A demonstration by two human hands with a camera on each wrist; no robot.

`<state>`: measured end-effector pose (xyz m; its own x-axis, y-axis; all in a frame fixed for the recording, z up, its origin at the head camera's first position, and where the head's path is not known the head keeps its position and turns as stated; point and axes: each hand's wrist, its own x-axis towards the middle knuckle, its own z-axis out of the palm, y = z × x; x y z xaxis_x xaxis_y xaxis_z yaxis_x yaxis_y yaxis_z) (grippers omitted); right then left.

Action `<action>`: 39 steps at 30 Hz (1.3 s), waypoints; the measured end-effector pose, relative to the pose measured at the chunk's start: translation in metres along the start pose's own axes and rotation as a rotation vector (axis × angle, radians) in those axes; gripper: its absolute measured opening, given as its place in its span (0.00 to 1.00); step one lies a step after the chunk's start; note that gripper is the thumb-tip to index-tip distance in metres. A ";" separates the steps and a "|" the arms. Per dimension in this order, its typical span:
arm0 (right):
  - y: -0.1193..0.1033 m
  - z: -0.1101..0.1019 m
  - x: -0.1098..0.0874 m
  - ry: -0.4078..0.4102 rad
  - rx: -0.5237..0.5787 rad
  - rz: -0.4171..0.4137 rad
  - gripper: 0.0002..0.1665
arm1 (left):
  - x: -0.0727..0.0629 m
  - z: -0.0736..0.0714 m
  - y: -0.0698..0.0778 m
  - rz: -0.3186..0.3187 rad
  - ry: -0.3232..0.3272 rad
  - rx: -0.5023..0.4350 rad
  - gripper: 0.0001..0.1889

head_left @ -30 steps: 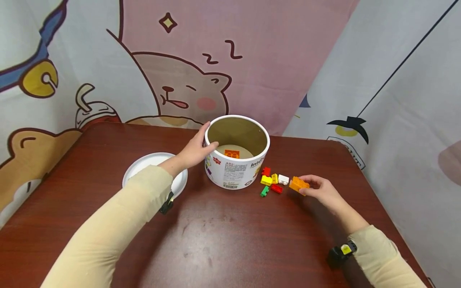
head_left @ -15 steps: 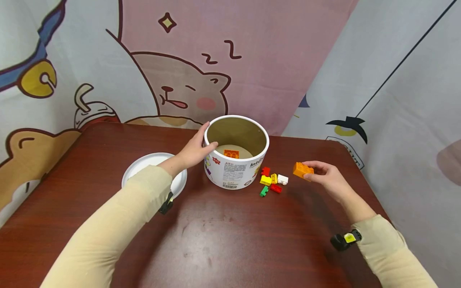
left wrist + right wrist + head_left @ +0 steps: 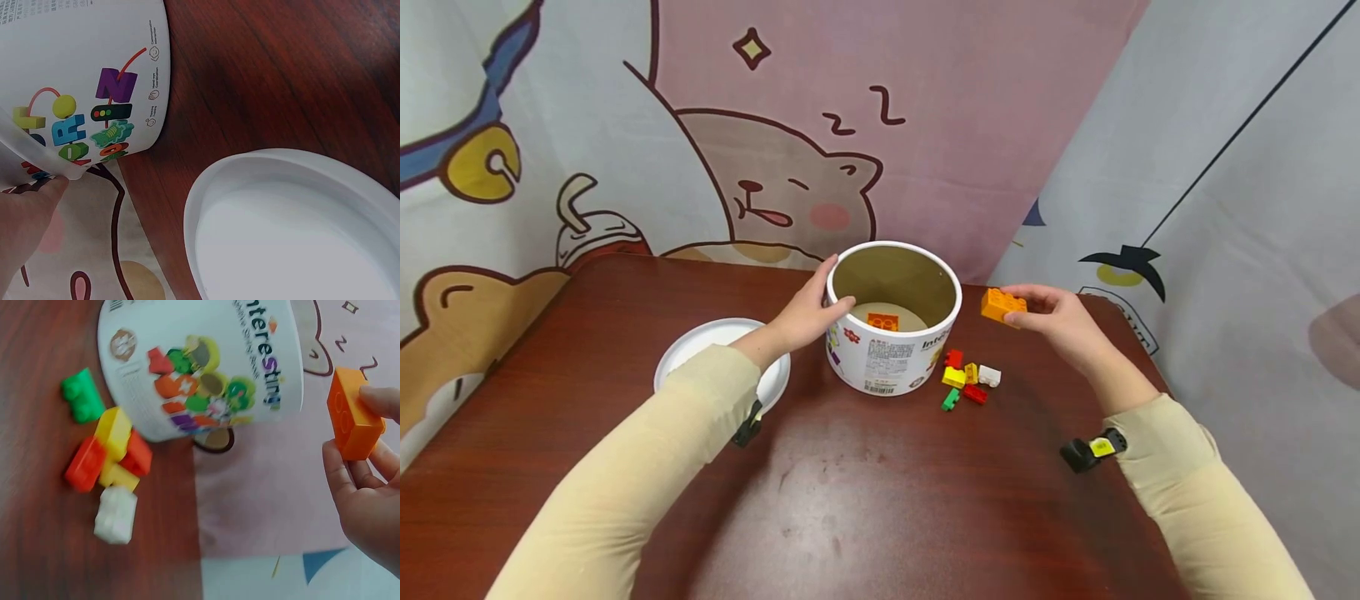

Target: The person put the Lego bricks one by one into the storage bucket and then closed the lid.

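My left hand (image 3: 805, 315) grips the left rim of a white printed bucket (image 3: 880, 367), thumb over the edge. In the left wrist view only part of that hand (image 3: 31, 219) shows at the bucket's rim. An orange toy block (image 3: 1002, 306) is pinched between the thumb and fingers of my right hand (image 3: 1056, 321), held up off the table to the right of the bucket's rim. The right wrist view shows the orange block (image 3: 354, 415) up close with studs on it. Inside the bucket another orange block (image 3: 882, 322) lies on the bottom.
Several small blocks lie close together right of the bucket: a green block (image 3: 951, 399), a white block (image 3: 989, 377), red and yellow ones. Left of the bucket, partly under my left forearm, is a white round lid (image 3: 700, 337). A patterned cloth (image 3: 970, 125) hangs behind the table.
My right hand has lifted the orange block from beside the small blocks, upward and then left toward the bucket's rim. The left hand and the bucket have stayed in place.
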<state>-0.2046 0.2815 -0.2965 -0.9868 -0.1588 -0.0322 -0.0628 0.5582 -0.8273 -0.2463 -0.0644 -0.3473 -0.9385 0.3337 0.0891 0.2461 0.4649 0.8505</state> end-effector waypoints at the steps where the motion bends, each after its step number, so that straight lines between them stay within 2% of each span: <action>1: -0.004 0.002 0.003 -0.006 0.010 -0.004 0.29 | 0.000 0.000 0.000 -0.001 0.000 0.000 0.41; 6: -0.023 0.012 0.017 -0.029 0.074 -0.024 0.28 | 0.000 0.000 0.000 0.002 0.002 0.009 0.41; 12: -0.040 0.029 0.033 -0.047 0.093 -0.067 0.26 | 0.000 0.000 0.000 0.002 0.000 0.013 0.41; 15: -0.046 0.038 0.040 -0.059 0.081 -0.080 0.25 | 0.000 -0.001 -0.001 0.001 -0.001 0.013 0.41; 21: -0.053 0.055 0.052 -0.118 -0.014 -0.091 0.26 | 0.000 0.000 0.000 0.007 -0.004 0.017 0.41; 26: -0.056 0.067 0.058 -0.163 -0.019 -0.085 0.27 | 0.000 -0.001 0.001 0.001 -0.002 0.018 0.41; 34: -0.057 0.070 0.060 -0.165 0.001 -0.162 0.26 | -0.001 -0.001 0.002 0.001 0.001 0.014 0.41; 39: -0.053 0.059 0.053 -0.103 0.047 -0.203 0.23 | -0.001 -0.001 0.002 0.012 0.009 0.012 0.41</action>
<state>-0.2449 0.1951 -0.2876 -0.9341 -0.3474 0.0825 -0.2490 0.4683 -0.8478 -0.2448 -0.0644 -0.3456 -0.9375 0.3320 0.1041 0.2604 0.4710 0.8428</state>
